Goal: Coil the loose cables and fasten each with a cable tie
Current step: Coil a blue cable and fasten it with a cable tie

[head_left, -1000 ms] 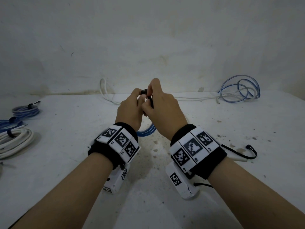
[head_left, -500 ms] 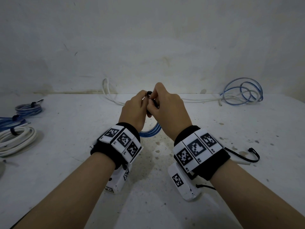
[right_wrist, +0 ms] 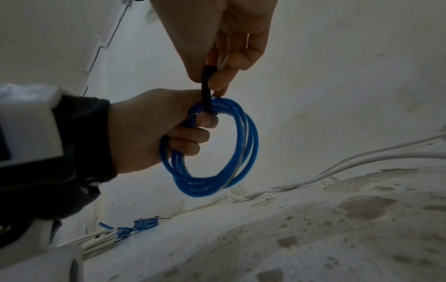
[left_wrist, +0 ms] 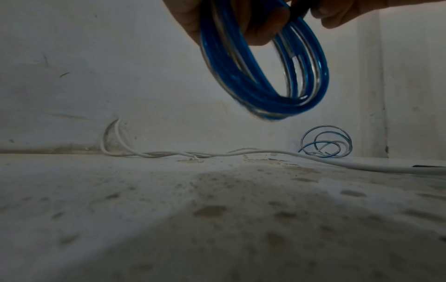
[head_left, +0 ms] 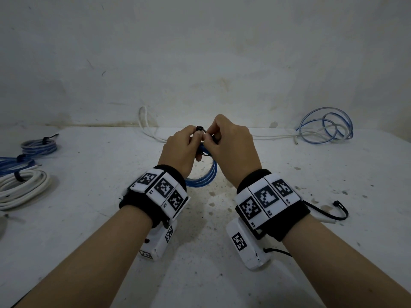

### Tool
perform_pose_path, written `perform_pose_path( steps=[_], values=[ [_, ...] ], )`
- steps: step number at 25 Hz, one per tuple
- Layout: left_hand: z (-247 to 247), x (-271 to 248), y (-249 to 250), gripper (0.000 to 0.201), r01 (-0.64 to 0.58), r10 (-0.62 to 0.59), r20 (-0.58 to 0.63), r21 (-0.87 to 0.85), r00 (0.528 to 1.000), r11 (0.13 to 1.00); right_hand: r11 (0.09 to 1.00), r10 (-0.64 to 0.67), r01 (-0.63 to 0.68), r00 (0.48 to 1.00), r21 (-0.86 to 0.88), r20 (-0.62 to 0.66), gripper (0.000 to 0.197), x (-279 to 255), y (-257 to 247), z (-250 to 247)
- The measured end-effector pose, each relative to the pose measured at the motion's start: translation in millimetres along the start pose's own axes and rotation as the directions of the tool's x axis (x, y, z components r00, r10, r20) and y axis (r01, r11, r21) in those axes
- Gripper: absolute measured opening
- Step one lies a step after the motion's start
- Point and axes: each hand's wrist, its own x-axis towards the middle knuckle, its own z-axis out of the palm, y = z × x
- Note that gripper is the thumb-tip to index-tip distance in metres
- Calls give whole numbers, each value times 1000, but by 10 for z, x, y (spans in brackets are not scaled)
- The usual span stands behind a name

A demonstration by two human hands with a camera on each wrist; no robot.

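head: hands (head_left: 209,147) lower, blue coil (head_left: 203,180) more exposed

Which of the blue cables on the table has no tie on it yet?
The loose blue cable at the far right by the wall, lying in open loops. The two blue coils at the left edge each carry a black tie.

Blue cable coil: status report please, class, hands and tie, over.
Left hand grips blue cable coil off the table. Right hand pinches black cable tie wrapped over coil. Nothing in the way.
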Motion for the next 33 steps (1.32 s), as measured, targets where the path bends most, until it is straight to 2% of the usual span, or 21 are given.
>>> perform_pose_path(
  steps=[3, 8, 12, 15, 18, 23, 27, 29, 31, 33],
  values=[
    [2, 0, 5, 28, -6, 5, 16, 30, 1000, 1000, 1000, 2, -2, 1000, -19, -7, 13, -2, -5, -1],
    [41, -29, 33, 26, -89, 85, 110, 28, 990, 996, 999, 49, -49, 999, -19, -8, 11, 34, 53, -9],
    [-2, 31, -31, 26, -61, 60, -16, -16, 998, 998, 1000, -15, 15, 998, 2, -54, 12, 10, 65, 12],
    [-21, 18, -58, 31, -84, 85, 46, -29, 995, 996, 999, -42, 39, 995, -34, -91, 12, 15, 77, 20],
    [38, -15, -15, 31, -101, 107, 124, -54, 986, 993, 998, -3, -4, 995, -67, -97, 10, 42, 86, 11],
    [-51, 15, -53, 32, -67, 70, 28, -105, 997, 992, 997, -47, 53, 992, 54, -114, 9, -6, 14, 51],
    [-78, -28, -13, 36, -60, 67, 83, -79, 994, 995, 996, -23, 34, 991, 77, -134, 13, 8, -3, 65],
    [-113, -43, 1, 34, -61, 70, 109, -78, 992, 995, 995, -8, 16, 997, 102, -72, 13, 1, -35, -1],
    [-186, -63, 19, 29, -73, 89, 134, -122, 987, 990, 1000, -4, 2, 997, 20, 74, 18, 57, -59, -107],
    [-263, -118, 48, 25, -85, 113, 139, -195, 984, 977, 997, 71, -65, 971, -33, 230, 31, 195, -47, -224]
  ],
)
